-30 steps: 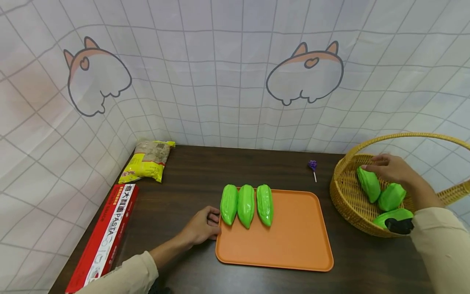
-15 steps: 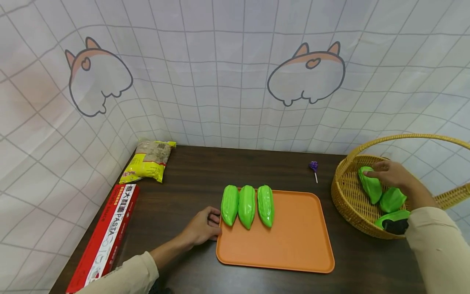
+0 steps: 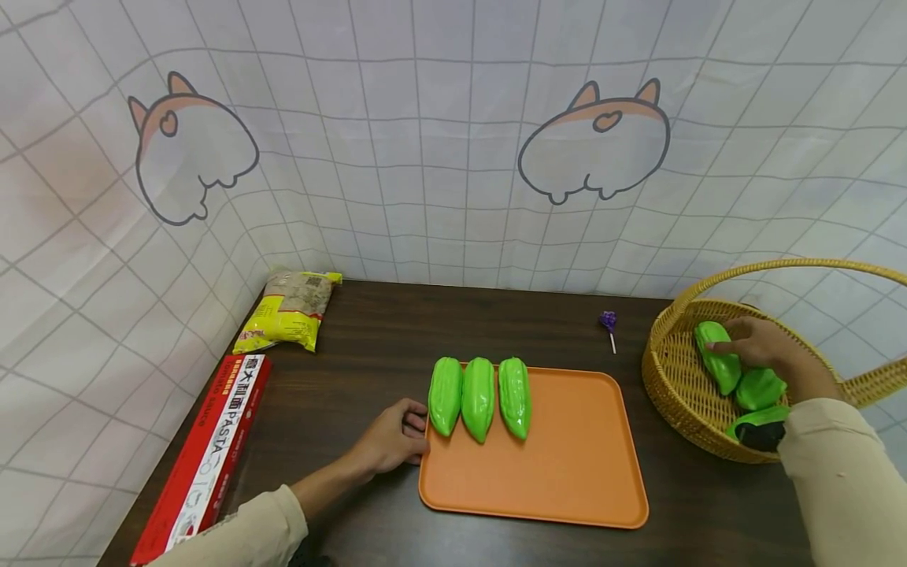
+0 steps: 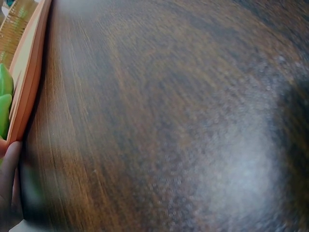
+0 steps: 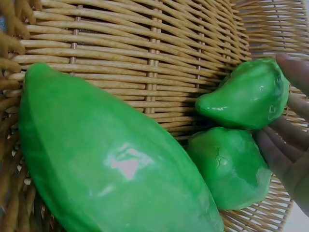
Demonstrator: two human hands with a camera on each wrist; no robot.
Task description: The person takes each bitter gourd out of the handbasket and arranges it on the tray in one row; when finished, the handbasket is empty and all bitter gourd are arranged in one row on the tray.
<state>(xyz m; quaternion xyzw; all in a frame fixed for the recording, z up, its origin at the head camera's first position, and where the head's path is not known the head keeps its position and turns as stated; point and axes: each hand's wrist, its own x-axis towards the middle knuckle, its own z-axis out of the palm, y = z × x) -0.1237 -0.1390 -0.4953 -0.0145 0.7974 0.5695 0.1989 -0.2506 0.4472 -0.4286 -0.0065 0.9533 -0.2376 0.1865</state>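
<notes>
My left hand (image 3: 392, 435) holds the left edge of an orange tray (image 3: 567, 480). In the left wrist view a finger (image 4: 9, 162) touches its rim. Three glossy green ribbed fruits with pointed tips lie side by side on the tray; the middle one (image 3: 478, 400) sits close to its left neighbour. Inside a wicker basket (image 3: 669, 370) my right hand (image 3: 765, 346) grips another green fruit (image 5: 246, 94), thumb on one side and fingers on the other. A second fruit (image 5: 229, 166) sits against it, and a large one (image 5: 111, 159) lies nearer the wrist camera.
The basket's tall handle (image 3: 779, 264) arches above the right hand. A purple lollipop (image 3: 608, 320) lies left of the basket. On the left are a yellow bag (image 3: 289, 311) and a red pasta box (image 3: 201, 457). A tiled-pattern curtain (image 3: 439, 157) hangs behind the table.
My right hand has shifted slightly down and closed its thumb onto the upper fruit in the basket. The left hand keeps its place on the tray edge.
</notes>
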